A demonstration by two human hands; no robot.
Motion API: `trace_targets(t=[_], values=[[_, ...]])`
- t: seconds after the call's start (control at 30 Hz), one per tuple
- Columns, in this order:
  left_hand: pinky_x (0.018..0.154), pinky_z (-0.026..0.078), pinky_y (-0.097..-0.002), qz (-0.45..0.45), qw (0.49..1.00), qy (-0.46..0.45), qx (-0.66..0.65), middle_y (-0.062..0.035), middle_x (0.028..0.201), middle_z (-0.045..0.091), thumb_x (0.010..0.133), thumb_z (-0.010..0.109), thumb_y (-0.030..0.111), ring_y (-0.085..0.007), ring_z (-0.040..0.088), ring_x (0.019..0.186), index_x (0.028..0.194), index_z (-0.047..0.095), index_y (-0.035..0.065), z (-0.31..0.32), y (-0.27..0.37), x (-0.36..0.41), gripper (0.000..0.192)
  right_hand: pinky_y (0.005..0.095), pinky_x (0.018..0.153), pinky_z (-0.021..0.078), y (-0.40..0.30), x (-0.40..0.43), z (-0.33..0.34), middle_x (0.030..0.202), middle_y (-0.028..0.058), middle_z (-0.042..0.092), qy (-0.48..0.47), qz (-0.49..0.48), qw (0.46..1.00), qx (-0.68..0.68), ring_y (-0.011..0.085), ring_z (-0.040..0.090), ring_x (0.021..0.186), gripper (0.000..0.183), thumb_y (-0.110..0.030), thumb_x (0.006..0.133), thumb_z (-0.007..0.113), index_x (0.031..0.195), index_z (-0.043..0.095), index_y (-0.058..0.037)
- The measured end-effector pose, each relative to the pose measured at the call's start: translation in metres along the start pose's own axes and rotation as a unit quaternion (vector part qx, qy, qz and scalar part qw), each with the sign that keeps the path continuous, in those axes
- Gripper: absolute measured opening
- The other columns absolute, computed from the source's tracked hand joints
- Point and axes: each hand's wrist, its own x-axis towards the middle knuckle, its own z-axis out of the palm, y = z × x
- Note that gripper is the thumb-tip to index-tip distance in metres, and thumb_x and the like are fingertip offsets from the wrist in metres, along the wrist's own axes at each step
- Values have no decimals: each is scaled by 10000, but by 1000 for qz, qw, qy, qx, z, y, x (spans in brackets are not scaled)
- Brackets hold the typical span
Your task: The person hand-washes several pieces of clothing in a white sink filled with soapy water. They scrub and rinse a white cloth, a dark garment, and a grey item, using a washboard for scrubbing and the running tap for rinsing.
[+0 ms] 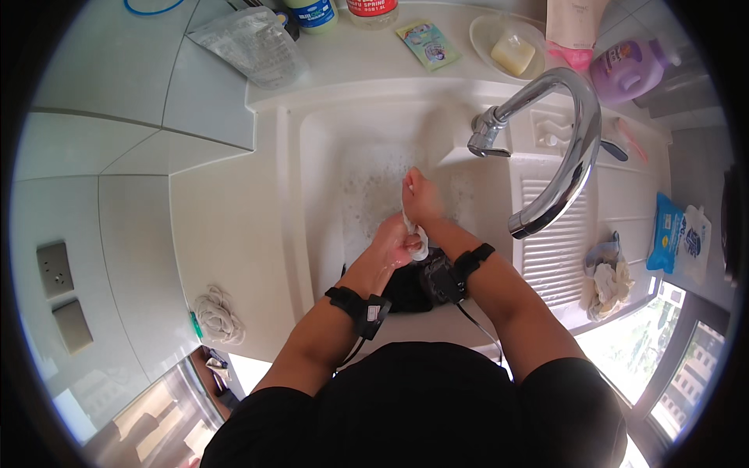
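Both fists are over the white laundry sink [319, 193], gripping one wet white cloth [420, 253]. My left hand [397, 237] is closed on it, with a bunched end hanging out by the thumb. Just above and to the right, my right hand [422, 199] is also clenched, and a strip of the cloth runs between the two fists. Most of the cloth is hidden inside the fingers. Soapy water with bubbles [374, 187] lies in the basin below. A dark garment [404, 289] is in the basin's near part, under my forearms.
A chrome faucet [585, 158] arches over the ribbed washboard [553, 245] at the right. On the back ledge are a soap dish [483, 58] with a bar of soap [513, 54] and a purple detergent bottle [626, 70]. Crumpled cloths [608, 286] lie right, another pale cloth [217, 316] left.
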Motion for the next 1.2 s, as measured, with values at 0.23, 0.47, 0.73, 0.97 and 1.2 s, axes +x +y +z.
trace_targets(t=[0.23,0.47,0.73,0.97,1.2], values=[[529,414,-285,22,997,-70,22,-24,778,582,973,506,248,-114,545,648,973,578,103,-18,14,-6,161,502,620,477,-6,-8,7,716,205,617,-2,-35,998,-55,441,606,703,174,-211,860,612,842,520,-64],[665,504,-413,109,479,266,829,-146,900,643,897,570,201,-326,625,791,1053,608,7,-92,60,-3,252,367,798,499,109,27,-2,930,147,684,1,53,986,156,303,647,892,328,-339,871,661,1069,632,-79],[899,438,-464,428,454,294,724,-199,1065,637,862,606,186,-375,585,1023,1060,630,25,-64,40,34,256,357,844,490,115,12,23,1026,157,677,-119,36,992,-10,265,639,936,426,-372,861,669,1114,636,-31],[779,490,-375,309,651,320,616,-138,901,676,908,597,259,-288,643,862,962,665,15,-68,49,29,259,362,821,499,115,17,15,981,147,669,32,0,992,-121,268,633,915,419,-319,810,693,1125,638,-48],[773,504,-348,235,955,176,39,-63,989,651,975,533,329,-226,638,945,1109,596,36,-32,43,21,329,316,772,503,100,17,17,913,114,669,-54,86,948,302,244,633,839,262,-200,836,630,1050,625,-48]])
